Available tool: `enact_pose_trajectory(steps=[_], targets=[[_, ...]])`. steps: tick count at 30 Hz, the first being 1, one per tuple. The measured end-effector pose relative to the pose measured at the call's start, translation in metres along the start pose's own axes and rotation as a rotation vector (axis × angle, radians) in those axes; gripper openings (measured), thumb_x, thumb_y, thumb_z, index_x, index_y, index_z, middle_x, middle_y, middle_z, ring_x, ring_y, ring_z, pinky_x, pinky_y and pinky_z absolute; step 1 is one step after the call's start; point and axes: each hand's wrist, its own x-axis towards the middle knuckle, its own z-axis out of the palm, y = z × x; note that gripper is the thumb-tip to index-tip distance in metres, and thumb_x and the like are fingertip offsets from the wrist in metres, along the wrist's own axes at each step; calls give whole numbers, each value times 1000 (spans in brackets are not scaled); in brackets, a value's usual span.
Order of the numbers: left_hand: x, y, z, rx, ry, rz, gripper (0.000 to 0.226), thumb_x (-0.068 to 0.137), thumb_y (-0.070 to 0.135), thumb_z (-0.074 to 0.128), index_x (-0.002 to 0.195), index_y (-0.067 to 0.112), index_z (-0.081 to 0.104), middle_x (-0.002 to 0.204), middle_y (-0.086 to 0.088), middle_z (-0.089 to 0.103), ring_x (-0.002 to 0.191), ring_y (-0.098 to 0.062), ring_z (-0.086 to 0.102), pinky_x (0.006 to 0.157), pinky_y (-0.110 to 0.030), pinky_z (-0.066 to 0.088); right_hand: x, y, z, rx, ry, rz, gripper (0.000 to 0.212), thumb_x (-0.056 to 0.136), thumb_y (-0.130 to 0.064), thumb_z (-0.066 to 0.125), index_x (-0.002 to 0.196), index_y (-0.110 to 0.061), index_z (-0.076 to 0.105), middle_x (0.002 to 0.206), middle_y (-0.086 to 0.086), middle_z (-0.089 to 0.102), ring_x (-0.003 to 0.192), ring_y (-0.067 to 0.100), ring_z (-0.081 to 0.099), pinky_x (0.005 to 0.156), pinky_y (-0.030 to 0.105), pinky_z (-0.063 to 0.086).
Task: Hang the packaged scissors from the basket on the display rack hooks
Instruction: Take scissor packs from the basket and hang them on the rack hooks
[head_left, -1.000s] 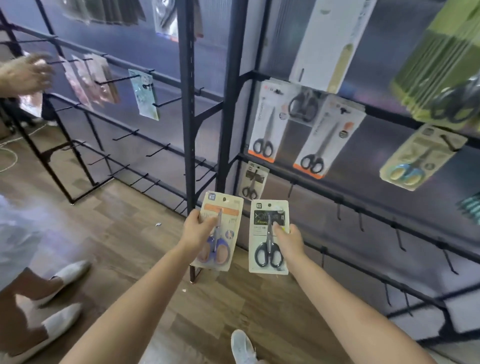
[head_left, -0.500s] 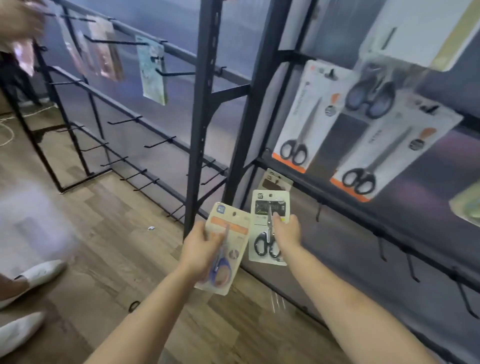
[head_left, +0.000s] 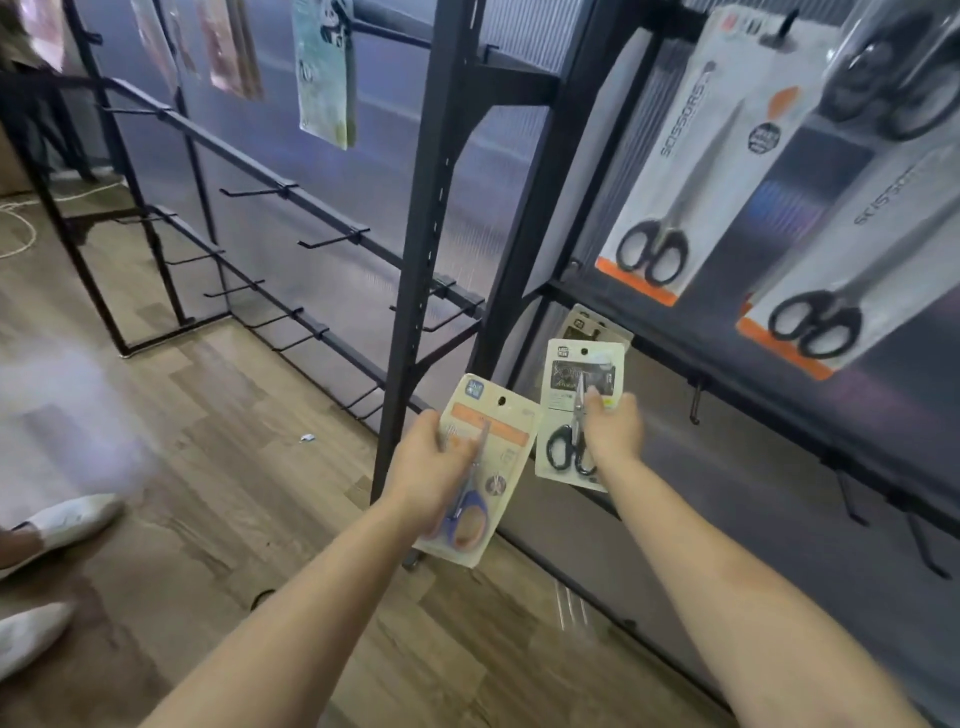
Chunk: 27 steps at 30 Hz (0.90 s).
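Scissors in card packs fill our two hands before the black display rack (head_left: 415, 291), the biggest thing we see, its bare hooks (head_left: 332, 241) jutting out over the wood floor (head_left: 218, 467). On its right-hand panel hang two large white scissor packs (head_left: 696, 156) with orange bottom edges. Our left hand (head_left: 428, 467) curls around a cream pack of blue-handled scissors (head_left: 480, 467), tilted. Our right hand (head_left: 610, 431) grips a white pack of black-handled scissors (head_left: 569, 410), raised just in front of a small hung pack (head_left: 592, 325). White shoes (head_left: 57, 525) stand at left.
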Motion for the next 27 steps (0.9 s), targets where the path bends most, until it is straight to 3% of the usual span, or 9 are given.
enact_pose_trajectory(steps=[6, 10, 13, 17, 20, 23, 25, 27], targets=[[3, 7, -3, 1, -12, 17, 15, 90, 20, 59, 83, 25, 47, 83, 9, 59, 77, -5, 58, 73, -31, 50, 4, -4, 1, -25, -17, 34, 30, 101, -25, 39, 113, 2, 47, 113, 18, 57, 91, 25, 50, 73, 29, 35], [11, 14, -4, 11, -17, 19, 16, 91, 20, 59, 82, 24, 46, 83, 9, 58, 75, -3, 57, 66, -23, 48, 14, -7, 1, -140, -44, 48, 34, 102, -22, 32, 118, 4, 46, 121, 21, 55, 109, 35, 52, 81, 34, 38], [16, 16, -2, 13, -29, 20, 15, 92, 20, 58, 83, 24, 46, 86, 7, 59, 76, -2, 56, 65, -23, 49, 22, -10, 2, -213, -51, 59, 35, 103, -19, 30, 120, 6, 47, 123, 22, 53, 113, 36, 51, 84, 35, 39], [18, 17, 1, -4, -44, 31, 9, 92, 18, 57, 92, 18, 48, 81, 13, 56, 71, 3, 54, 53, -12, 43, 36, -18, 2, -330, -97, 95, 34, 102, -12, 30, 127, 7, 45, 130, 22, 51, 119, 37, 48, 91, 35, 40], [20, 15, 3, -13, -54, 22, 11, 92, 20, 58, 94, 19, 48, 85, 12, 58, 76, 1, 57, 61, -16, 47, 40, -23, 0, -391, -150, 98, 34, 99, -5, 34, 129, 5, 44, 133, 22, 49, 120, 36, 48, 92, 35, 40], [17, 17, 5, -9, -67, 7, 12, 92, 20, 58, 99, 16, 49, 86, 11, 59, 77, -1, 57, 61, -17, 46, 29, -22, -5, -475, -140, -48, 33, 96, -9, 39, 128, 0, 42, 128, 19, 52, 115, 36, 51, 86, 36, 42], [11, 22, 8, -7, -79, 4, 10, 92, 19, 57, 96, 17, 49, 86, 12, 58, 78, -1, 58, 62, -18, 47, 17, -20, -15, -576, -99, -244, 43, 94, -10, 42, 136, -6, 36, 137, 16, 45, 123, 33, 46, 98, 42, 42], [2, 28, 9, -13, -99, -4, 9, 92, 18, 57, 91, 21, 49, 89, 9, 61, 86, -8, 61, 72, -27, 52, 3, -24, -31, -665, -69, -422, 53, 94, -8, 43, 144, -7, 27, 150, 14, 30, 137, 30, 32, 111, 44, 30]])
